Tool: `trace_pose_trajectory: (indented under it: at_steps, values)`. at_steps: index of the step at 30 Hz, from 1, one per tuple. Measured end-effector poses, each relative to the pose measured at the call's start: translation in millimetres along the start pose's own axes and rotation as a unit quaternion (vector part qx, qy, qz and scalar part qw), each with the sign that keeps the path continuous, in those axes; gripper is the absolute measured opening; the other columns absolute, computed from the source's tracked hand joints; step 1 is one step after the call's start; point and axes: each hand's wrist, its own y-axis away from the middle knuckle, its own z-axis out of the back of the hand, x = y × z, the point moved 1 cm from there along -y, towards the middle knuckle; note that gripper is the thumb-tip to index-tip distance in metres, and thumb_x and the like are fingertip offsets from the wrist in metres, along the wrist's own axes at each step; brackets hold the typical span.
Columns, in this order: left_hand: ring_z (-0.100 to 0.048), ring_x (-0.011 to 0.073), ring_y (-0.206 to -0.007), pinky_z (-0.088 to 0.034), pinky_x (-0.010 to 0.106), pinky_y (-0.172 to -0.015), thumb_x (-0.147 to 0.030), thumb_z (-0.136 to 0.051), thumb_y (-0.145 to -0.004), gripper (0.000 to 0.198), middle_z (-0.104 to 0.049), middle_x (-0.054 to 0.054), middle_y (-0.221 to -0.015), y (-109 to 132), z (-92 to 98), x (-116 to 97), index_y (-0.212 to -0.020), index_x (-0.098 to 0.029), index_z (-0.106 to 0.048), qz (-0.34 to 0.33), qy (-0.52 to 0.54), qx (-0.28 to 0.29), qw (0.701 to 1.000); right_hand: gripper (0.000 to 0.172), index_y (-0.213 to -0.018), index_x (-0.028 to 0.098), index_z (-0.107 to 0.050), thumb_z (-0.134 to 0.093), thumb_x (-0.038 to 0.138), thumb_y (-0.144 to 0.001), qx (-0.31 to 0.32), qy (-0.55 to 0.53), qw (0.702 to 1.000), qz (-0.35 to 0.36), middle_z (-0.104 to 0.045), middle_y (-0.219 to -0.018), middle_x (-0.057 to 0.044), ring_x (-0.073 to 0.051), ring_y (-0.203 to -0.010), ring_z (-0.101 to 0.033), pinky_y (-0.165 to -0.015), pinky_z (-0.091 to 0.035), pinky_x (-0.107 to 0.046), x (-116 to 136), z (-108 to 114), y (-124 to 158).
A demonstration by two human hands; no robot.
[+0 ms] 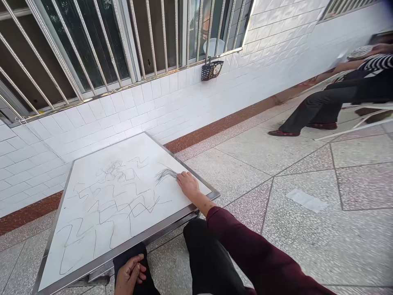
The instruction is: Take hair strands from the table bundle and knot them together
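Left hand (129, 275) loosely curled and empty on a black trouser leg (131, 255), just below a steel-edged bench (123, 246). Right hand (188, 184) open and flat on the white top, fingertips touching a wisp of fine dark fibres (166, 175); thin scribbled dark lines (107, 205) spreading left of that hand.

Maroon long sleeve (254, 246), black trousers (208, 262), both seemingly plain fabric

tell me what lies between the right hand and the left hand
In the head view, the scribbled white board lies between them, then its steel rim and a strip of tiled floor, running from the right hand to the left hand.
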Motion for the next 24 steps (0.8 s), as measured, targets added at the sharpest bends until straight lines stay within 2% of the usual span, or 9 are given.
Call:
trace_pose_trajectory:
  at_steps: [3,8,14,19,24]
  values:
    - [-0.064,0.0179,-0.056,-0.046,0.027,-0.050,-0.074,-0.062,-0.070,0.070,-0.069,0.008,-0.072,-2,0.4,4,-0.105,-0.013,-0.070,-0.004,0.008,-0.012,1.000,0.023,-0.105,0.020,-0.067,-0.045,0.023,-0.098,0.004,-0.004,1.000,0.027,-0.062,-0.103,-0.010,-0.022,-0.097,-0.051,-0.080,-0.038,-0.029,3,-3,-13]
    - [-0.065,0.0179,-0.056,-0.047,0.027,-0.049,-0.073,-0.063,-0.070,0.071,-0.069,0.007,-0.075,-4,3.6,1,-0.109,-0.014,-0.069,0.021,0.013,0.025,0.999,0.023,-0.104,0.021,-0.068,-0.046,0.018,-0.097,0.029,0.002,0.997,0.075,-0.063,-0.102,-0.009,-0.022,-0.097,-0.050,-0.078,-0.038,-0.028,9,-15,-36]
    - [-0.066,0.0164,-0.059,-0.048,0.026,-0.052,-0.070,-0.058,-0.078,0.064,-0.068,0.006,-0.078,3,3.4,-11,-0.110,-0.015,-0.068,0.007,-0.011,0.030,0.999,0.023,-0.089,0.017,-0.066,-0.045,0.011,-0.094,0.061,0.020,0.989,0.132,-0.062,-0.095,-0.011,-0.023,-0.094,-0.049,-0.076,-0.036,-0.031,8,-18,-47]
    - [-0.066,0.0152,-0.058,-0.047,0.025,-0.051,-0.068,-0.055,-0.082,0.061,-0.067,0.006,-0.079,5,2.5,-6,-0.110,-0.015,-0.067,-0.014,-0.011,0.034,0.999,0.021,-0.084,0.016,-0.063,-0.046,0.006,-0.090,0.062,0.025,0.980,0.190,-0.063,-0.094,-0.012,-0.024,-0.092,-0.050,-0.077,-0.035,-0.032,15,1,-41]
    - [-0.065,0.0142,-0.057,-0.047,0.025,-0.051,-0.064,-0.053,-0.084,0.058,-0.067,0.006,-0.079,7,2.6,-8,-0.109,-0.014,-0.066,-0.040,-0.011,0.035,0.999,0.018,-0.081,0.017,-0.061,-0.046,0.009,-0.089,0.063,0.016,0.971,0.229,-0.063,-0.078,-0.009,-0.024,-0.084,-0.053,-0.075,-0.037,-0.033,17,30,-26]
